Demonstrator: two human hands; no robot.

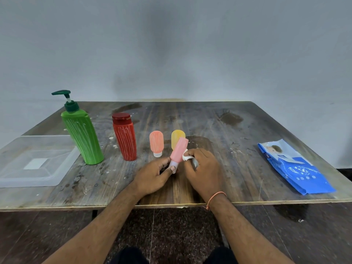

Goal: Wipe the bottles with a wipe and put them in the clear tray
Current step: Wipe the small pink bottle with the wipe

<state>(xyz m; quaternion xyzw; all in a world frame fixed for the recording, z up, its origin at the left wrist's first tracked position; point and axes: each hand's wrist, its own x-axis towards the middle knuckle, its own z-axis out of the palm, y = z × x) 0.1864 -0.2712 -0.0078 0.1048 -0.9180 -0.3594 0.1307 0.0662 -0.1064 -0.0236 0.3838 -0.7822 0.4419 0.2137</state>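
Holding the pink bottle (178, 151) in my left hand (155, 173), my right hand (202, 166) pinches the wipe (186, 156) against it; tray (11, 180) at left has no bottles, four bottles wait.

Small yellow squeeze tube (177, 137): lower half hidden behind tilted pink tube (179, 151). Crumpled white wipe (186, 156) mostly buried in right hand (202, 167). Clear plastic tray (11, 180) cut off at left edge. Blue wipes pack (297, 171): print too small to read.
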